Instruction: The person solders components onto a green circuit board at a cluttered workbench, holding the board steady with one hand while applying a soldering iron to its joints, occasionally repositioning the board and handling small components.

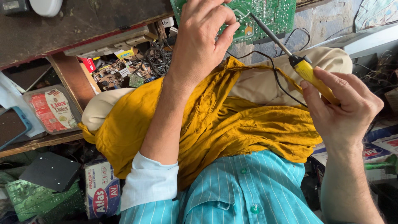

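Observation:
My left hand (203, 37) grips the lower edge of a green circuit board (269, 14) held up at the top of the view, fingers curled over it. My right hand (344, 105) is closed around the yellow handle of a soldering iron (309, 72). Its thin metal shaft slants up and to the left, with the tip resting on the board just right of my left fingers. The iron's black cord (275, 74) loops down over a mustard-yellow cloth (232, 124) spread across my lap. Below it shows my teal striped shirt (248, 186).
A wooden bench top (83, 20) lies at the upper left, with a shelf underneath holding tangled wires and scrap boards (124, 70). A clear plastic box (52, 110) sits at the left. Cardboard boxes (101, 188) and another green board (31, 197) lie at the lower left; more boxes (379, 151) at right.

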Available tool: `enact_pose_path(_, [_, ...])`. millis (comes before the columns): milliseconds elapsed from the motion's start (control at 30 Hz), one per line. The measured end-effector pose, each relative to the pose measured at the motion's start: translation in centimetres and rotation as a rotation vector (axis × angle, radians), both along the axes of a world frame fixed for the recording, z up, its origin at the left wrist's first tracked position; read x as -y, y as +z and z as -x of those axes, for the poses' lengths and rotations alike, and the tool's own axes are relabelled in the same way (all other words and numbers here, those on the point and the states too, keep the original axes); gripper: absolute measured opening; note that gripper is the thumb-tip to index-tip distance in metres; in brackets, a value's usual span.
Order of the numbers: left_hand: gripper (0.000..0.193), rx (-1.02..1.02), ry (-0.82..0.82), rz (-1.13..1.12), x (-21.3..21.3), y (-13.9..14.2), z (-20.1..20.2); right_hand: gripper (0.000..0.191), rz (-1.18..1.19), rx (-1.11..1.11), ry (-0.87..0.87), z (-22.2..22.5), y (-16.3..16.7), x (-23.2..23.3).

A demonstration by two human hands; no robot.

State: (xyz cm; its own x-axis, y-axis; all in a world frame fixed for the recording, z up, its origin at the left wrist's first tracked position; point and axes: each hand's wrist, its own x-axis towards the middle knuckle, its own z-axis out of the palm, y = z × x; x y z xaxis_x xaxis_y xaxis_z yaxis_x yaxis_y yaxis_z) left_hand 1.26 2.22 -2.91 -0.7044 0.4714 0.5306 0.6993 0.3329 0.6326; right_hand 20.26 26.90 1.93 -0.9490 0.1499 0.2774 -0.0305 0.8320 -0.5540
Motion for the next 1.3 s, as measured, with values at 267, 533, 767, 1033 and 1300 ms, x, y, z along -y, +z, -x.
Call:
enact_pose_path(267, [0.021, 0.003, -0.005, 0.001, 0.3, 0.1, -0.1, 0.024, -0.009, -0.027, -0.019, -1.1, -0.2, -0.7])
enact_pose_path(533, [0.022, 0.015, -0.001, 0.002, 0.2, 0.1, -0.1, 0.024, 0.012, 0.003, -0.037, -0.9, 0.1, -0.2])
enact_pose_path(767, [0.022, 0.010, -0.007, 0.001, 0.2, 0.1, 0.0, 0.024, 0.016, -0.003, -0.030, -0.6, -0.1, 0.1])
enact_pose_path(1033, [0.021, 0.015, 0.000, -0.002, 0.2, 0.0, -0.1, 0.025, 0.014, 0.005, -0.035, -0.4, -0.1, 0.3])
enact_pose_path(1300, [0.021, 0.001, 0.003, -0.004, 0.1, -0.2, 0.0, 0.025, 0.073, -0.001, -0.028, -0.6, -0.7, -0.4])
